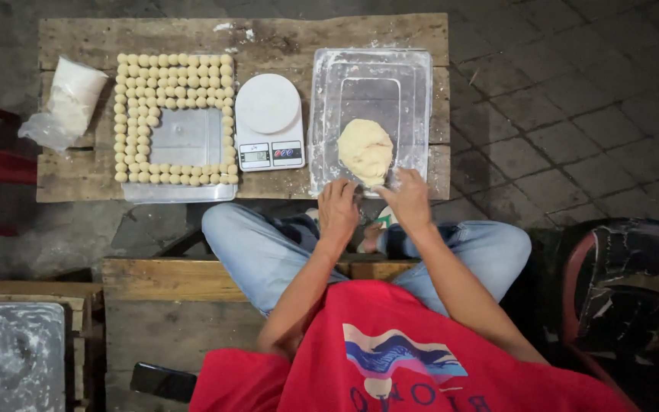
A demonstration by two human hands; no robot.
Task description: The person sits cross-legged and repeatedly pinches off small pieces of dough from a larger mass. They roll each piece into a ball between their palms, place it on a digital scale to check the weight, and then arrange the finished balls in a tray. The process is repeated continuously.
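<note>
1. Pale yellow dough lump [365,150] lies in a clear plastic tub [413,84], towards the tub's near end, and the tub stands at the right end of a worn wooden bench [268,38].
2. Both hands sit at the tub's near rim, just below the dough and side by side with a small gap between them.
3. Left hand [338,210] curls loosely, knuckles up; whether it pinches any dough I cannot tell.
4. Right hand [407,200] reaches its fingers over the rim towards the lump's near edge; I cannot tell if they touch it or close on anything.
5. White kitchen scale [269,120] stands just left of the tub, at the bench's middle.
6. Metal tray [184,137] sits left of the scale, with small dough balls [173,72] in rows round its edges and its middle bare.
7. Plastic bag of white powder [70,99] rests at the bench's left end.
</note>
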